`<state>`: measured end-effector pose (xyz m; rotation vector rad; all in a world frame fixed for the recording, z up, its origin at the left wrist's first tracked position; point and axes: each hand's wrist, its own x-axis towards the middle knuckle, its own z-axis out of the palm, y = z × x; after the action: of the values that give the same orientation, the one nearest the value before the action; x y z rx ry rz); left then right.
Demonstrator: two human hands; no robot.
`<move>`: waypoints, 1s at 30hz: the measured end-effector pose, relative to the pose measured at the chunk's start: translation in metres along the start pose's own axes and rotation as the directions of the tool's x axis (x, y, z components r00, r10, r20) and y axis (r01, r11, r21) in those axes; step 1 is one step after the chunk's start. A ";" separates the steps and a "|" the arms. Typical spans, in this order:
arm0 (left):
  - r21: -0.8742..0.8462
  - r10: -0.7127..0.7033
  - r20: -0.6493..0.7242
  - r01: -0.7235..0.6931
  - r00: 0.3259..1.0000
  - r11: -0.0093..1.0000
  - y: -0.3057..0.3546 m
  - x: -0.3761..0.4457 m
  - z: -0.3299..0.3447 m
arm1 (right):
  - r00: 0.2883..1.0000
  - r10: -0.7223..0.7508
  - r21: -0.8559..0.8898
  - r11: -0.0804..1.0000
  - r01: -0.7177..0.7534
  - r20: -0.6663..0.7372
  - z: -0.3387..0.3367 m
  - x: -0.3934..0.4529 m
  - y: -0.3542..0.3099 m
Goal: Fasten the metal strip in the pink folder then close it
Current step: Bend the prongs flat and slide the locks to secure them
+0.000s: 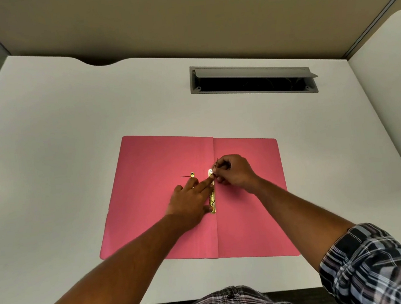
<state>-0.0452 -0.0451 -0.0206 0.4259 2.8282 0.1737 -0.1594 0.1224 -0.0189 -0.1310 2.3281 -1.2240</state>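
The pink folder (148, 182) lies open and flat on the white desk. A gold metal strip (212, 198) runs along its centre fold. A second small gold piece (192, 175) with a thin dark prong sticks out just left of the fold. My left hand (190, 202) rests flat on the folder, its fingers pressing on the strip. My right hand (234, 173) pinches a thin metal prong at the strip's upper end, which stands up between my fingertips.
A grey cable slot (252, 79) with its lid open is set into the desk (57, 142) behind the folder. A beige partition wall rises at the back and right. The desk's front edge is near my body.
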 end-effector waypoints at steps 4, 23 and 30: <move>0.013 0.006 0.021 -0.006 1.000 1.000 0.001 0.001 -0.001 | 0.997 0.018 -0.031 0.999 -0.016 0.076 -0.005 0.009 -0.008; 0.013 0.001 0.050 -0.002 0.999 1.000 0.002 0.001 0.000 | 0.976 0.114 0.037 0.992 -0.122 0.186 -0.010 0.026 -0.018; 0.028 -0.008 0.047 0.007 0.999 1.000 0.003 0.001 0.002 | 0.987 0.136 0.068 0.987 -0.142 0.087 -0.005 0.024 -0.013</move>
<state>-0.0447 -0.0418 -0.0224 0.4200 2.7885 0.1218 -0.1846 0.1106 -0.0159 0.0069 2.1791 -1.2102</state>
